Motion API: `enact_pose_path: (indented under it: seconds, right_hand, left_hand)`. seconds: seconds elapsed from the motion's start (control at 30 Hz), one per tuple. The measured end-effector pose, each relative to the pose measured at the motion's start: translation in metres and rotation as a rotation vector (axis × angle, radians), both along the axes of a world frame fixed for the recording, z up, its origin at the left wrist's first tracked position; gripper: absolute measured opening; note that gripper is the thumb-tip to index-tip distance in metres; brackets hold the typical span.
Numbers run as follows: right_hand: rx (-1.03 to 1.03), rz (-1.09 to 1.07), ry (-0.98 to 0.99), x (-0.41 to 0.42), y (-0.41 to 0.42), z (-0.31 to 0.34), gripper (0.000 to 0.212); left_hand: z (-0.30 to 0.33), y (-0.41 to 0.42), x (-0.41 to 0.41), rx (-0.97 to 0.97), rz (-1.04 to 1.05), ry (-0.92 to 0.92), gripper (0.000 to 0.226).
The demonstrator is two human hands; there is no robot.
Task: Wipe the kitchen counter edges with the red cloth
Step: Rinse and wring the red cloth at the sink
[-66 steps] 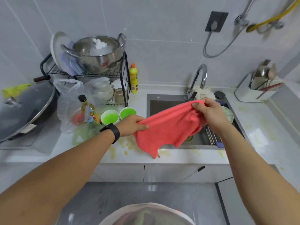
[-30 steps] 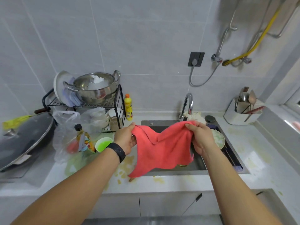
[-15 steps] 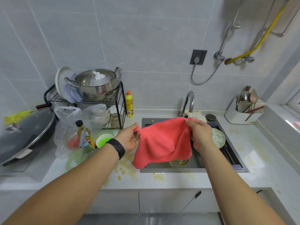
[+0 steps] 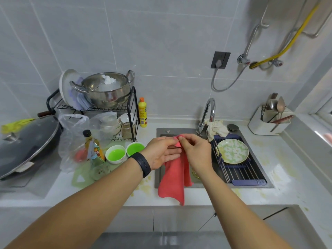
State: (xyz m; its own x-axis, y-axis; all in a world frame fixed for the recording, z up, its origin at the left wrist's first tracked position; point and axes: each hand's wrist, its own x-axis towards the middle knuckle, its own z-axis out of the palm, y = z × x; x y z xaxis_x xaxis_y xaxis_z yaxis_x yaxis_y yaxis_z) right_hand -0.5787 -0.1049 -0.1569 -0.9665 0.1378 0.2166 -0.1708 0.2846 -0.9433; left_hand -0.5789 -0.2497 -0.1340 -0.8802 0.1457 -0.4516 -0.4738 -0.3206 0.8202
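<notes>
The red cloth (image 4: 173, 178) hangs folded in half over the left part of the sink, its lower corner reaching the counter's front edge (image 4: 125, 203). My left hand (image 4: 162, 152) and my right hand (image 4: 195, 151) meet at its top, both pinching the upper corners together. A black band sits on my left wrist. The white counter around the sink carries yellowish stains.
The steel sink (image 4: 269, 184) holds a roll-up rack with a green patterned plate (image 4: 232, 150). Two green bowls (image 4: 115, 155), an oil bottle (image 4: 93, 148), a plastic bag and a dish rack with a pot (image 4: 107, 88) crowd the left. A covered wok (image 4: 23, 146) sits far left, a utensil holder (image 4: 269, 121) at right.
My hands have come together, folding the spread cloth in half so that it hangs narrow and longer. The view has tilted down a little.
</notes>
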Motion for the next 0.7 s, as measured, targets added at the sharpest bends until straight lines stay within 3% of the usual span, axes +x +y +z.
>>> enact_pose_path:
  seconds: [0.3,0.47,0.7]
  right_hand:
    - [0.207,0.084,0.231,0.018,0.006,-0.018,0.021]
    - [0.192,0.138,0.252,0.019,0.012,-0.019,0.022]
    - [0.254,0.137,0.238,0.016,0.019,-0.022,0.017]
  left_hand:
    - [-0.006,0.0,0.002,0.063,0.04,-0.006,0.021]
    - [-0.009,-0.001,0.002,-0.019,0.078,0.027,0.032]
    - [-0.01,0.0,0.006,-0.054,0.025,0.074,0.024]
